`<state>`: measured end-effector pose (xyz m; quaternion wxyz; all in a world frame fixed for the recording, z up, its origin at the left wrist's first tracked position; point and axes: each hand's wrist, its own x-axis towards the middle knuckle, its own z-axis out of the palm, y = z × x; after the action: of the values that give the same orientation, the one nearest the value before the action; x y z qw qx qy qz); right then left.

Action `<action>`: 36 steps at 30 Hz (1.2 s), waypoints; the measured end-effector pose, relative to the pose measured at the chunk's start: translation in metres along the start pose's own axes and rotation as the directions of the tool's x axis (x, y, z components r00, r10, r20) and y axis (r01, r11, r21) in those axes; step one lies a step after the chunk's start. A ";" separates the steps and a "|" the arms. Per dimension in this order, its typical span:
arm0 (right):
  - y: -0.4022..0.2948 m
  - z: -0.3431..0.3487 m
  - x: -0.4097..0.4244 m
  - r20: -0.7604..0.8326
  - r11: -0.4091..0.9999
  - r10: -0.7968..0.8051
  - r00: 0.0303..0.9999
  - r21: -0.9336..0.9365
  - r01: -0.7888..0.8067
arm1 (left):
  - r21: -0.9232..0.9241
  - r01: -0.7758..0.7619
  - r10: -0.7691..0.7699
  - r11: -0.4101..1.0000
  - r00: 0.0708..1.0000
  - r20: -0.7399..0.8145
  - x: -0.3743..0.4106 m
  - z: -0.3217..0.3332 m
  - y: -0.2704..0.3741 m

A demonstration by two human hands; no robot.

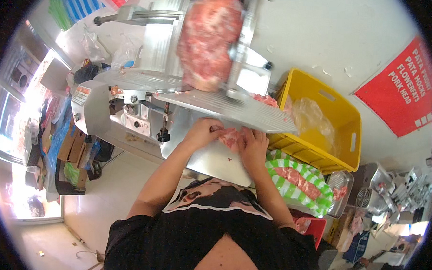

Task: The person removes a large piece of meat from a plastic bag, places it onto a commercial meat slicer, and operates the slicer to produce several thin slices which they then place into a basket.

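My left hand (204,133) pinches one side of a thin raw meat slice (230,138), and the fingers of my right hand (252,142) grip its other side. Both hands are above the steel receiving tray (214,164), just below the edge of the slicer's ribbed metal plate (235,108); that plate hides some fingertips. Beyond the plate, a large block of raw meat (211,40) stands on the meat slicer's carriage (247,35), blurred as if moving. The round slicer cover (142,80) bears a few meat scraps.
To the right sits a yellow plastic crate (351,137) with clear plastic in it. Nearer are a green-and-white checked bag (280,161) carrying meat slices (299,184), a metal tray (346,180) with meat pieces, and a red container (318,230). A black knob (163,135) juts out at left.
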<state>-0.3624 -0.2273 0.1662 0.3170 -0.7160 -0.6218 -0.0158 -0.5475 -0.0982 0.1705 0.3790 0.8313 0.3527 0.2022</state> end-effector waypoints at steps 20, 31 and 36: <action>-0.030 0.002 -0.003 0.332 0.953 -0.295 0.896 0.033 0.302 | -0.969 -0.246 0.130 0.034 0.962 -0.239 0.041 -0.055 -0.063; -0.030 0.000 0.011 0.327 0.667 0.160 0.931 0.660 -0.347 | -0.715 0.244 -0.133 0.655 0.969 0.208 0.001 -0.025 0.020; -0.003 0.007 0.006 0.210 0.945 0.165 0.964 0.246 -0.215 | -0.331 0.124 -0.120 0.935 0.992 0.034 -0.001 0.008 0.018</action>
<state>-0.3662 -0.2184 0.1645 0.3510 -0.7218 -0.5729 0.1660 -0.5355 -0.1117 0.1794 0.5278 0.7333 0.3619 0.2296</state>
